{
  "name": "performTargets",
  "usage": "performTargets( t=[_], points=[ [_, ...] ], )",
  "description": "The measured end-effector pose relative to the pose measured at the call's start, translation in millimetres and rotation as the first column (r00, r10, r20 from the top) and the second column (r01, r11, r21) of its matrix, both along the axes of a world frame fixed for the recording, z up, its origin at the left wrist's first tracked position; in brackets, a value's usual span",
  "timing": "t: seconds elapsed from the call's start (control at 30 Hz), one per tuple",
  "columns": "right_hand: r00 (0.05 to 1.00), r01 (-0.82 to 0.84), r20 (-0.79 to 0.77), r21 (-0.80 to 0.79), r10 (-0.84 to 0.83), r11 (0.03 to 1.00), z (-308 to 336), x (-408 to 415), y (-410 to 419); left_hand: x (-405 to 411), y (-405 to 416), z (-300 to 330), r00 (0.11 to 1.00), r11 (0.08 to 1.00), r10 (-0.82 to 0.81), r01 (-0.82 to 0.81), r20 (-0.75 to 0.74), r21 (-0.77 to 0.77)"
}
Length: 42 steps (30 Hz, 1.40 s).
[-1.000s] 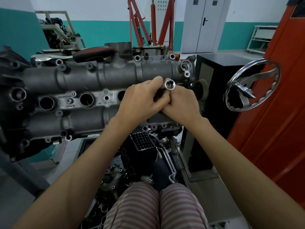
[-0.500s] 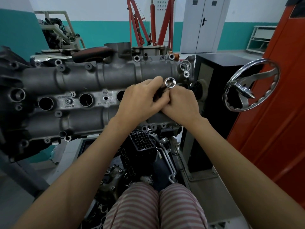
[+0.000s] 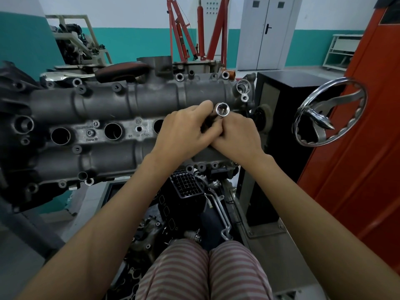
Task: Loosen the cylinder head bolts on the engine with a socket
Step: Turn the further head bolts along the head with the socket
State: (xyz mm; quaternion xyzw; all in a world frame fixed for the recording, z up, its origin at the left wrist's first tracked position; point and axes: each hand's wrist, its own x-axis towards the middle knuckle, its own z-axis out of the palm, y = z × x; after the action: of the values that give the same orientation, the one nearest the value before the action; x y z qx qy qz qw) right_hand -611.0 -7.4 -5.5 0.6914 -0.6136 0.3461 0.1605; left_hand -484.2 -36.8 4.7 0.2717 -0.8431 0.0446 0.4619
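Both hands met in front of the engine (image 3: 108,113): the left hand (image 3: 184,133) and right hand (image 3: 238,137) pinched a chrome socket (image 3: 222,109) between curled fingers, its open end facing up, near the cylinder head's right end, beside a chrome handwheel (image 3: 329,113).

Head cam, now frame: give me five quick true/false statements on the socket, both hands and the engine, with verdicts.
1. The socket is seated on a bolt of the engine. False: it is held up in front of the engine, open end facing the camera.
2. Both hands are together at the socket. True: left hand and right hand meet there.
3. The right hand rests on the chrome handwheel. False: the handwheel is untouched, off to the right.
4. A red engine hoist stands behind the engine. True.
5. The engine's round bores are all plugged. False: those in view are open holes.
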Motion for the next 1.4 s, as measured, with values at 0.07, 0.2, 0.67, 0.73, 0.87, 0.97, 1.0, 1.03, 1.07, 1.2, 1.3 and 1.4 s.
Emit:
performTargets(
  t=[0.07, 0.2, 0.67, 0.73, 0.87, 0.97, 1.0, 1.03, 1.07, 1.2, 1.3, 1.4],
  points=[
    [1.0, -0.014, 0.026, -0.015, 0.014, 1.0, 0.2, 0.6, 0.6, 0.7, -1.8, -0.7, 1.0, 1.0, 0.001, -0.001, -0.005, -0.001],
    [0.998, -0.05, 0.039, -0.046, 0.052, 0.998, 0.2, 0.5, 3.1, 1.4, -4.7, -1.1, 1.0, 1.0, -0.007, 0.007, 0.013, 0.001],
    [0.998, -0.038, 0.043, -0.039, 0.04, 0.999, -0.7, 0.1, 1.1, 0.9, -4.4, -2.2, 1.0, 1.0, 0.008, -0.008, -0.001, -0.016],
    [0.995, -0.083, 0.046, -0.077, 0.086, 0.994, -0.5, 0.6, 3.5, 0.9, -3.1, -1.2, 1.0, 1.0, 0.003, -0.003, 0.003, -0.016],
    [0.998, -0.066, 0.018, -0.074, 0.068, 0.995, -1.0, -0.6, 2.8, 0.6, 2.0, -0.4, 1.0, 1.0, -0.004, 0.004, -0.009, -0.019],
    [0.996, -0.074, 0.035, -0.05, 0.076, 0.996, -2.5, -1.7, -0.6, 0.3, 2.6, -0.5, 1.0, 1.0, -0.004, 0.004, -0.003, -0.023],
    [0.996, -0.074, 0.037, -0.041, 0.076, 0.996, -2.6, -1.1, -0.7, 0.5, 2.1, -0.7, 1.0, 1.0, 0.002, -0.002, 0.001, -0.024],
    [0.998, -0.06, 0.03, -0.026, 0.061, 0.998, -2.2, -0.1, -0.6, 0.6, 1.1, -0.9, 1.0, 1.0, 0.011, -0.01, 0.005, -0.022],
    [0.999, -0.042, 0.022, -0.02, 0.042, 0.999, -1.7, 0.3, -0.6, 0.7, 0.0, -1.0, 1.0, 1.0, 0.02, -0.019, 0.01, -0.019],
    [0.994, -0.085, 0.063, -0.101, 0.091, 0.991, -1.7, 1.1, 2.1, 1.6, -2.8, -1.3, 1.0, 1.0, 0.002, -0.002, 0.011, -0.009],
    [0.993, -0.102, 0.049, -0.108, 0.108, 0.989, -2.2, 0.6, 2.2, 1.9, -3.1, -1.1, 1.0, 1.0, -0.004, 0.004, 0.015, -0.009],
    [0.997, -0.067, 0.027, -0.063, 0.069, 0.996, -1.2, 0.0, 2.3, 0.8, -0.4, -1.2, 1.0, 1.0, -0.008, 0.008, -0.01, -0.015]
  ],
)
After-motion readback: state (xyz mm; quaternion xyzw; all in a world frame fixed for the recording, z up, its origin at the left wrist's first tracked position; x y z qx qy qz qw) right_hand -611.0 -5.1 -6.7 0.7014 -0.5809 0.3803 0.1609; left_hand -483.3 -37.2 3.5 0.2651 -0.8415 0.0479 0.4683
